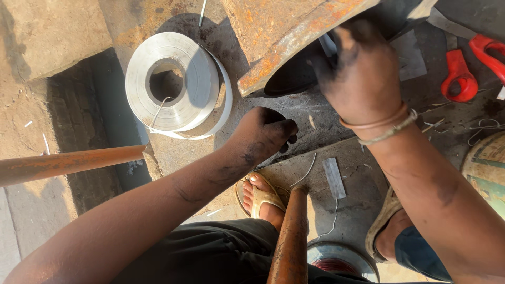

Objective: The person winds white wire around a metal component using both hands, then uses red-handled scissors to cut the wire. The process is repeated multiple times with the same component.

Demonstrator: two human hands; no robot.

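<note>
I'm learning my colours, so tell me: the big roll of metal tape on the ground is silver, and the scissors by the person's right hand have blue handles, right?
Not quite. The head view shows the scissors near the right hand have red handles, not blue. The rest holds: the roll of metal tape on the ground is silver.

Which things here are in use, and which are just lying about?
In use: rusty plate and dark piece under the right hand; left hand fisted just below.
Lying about: steel strip coil, red shears, metal strip, loose wire, rusty pipe.
</note>
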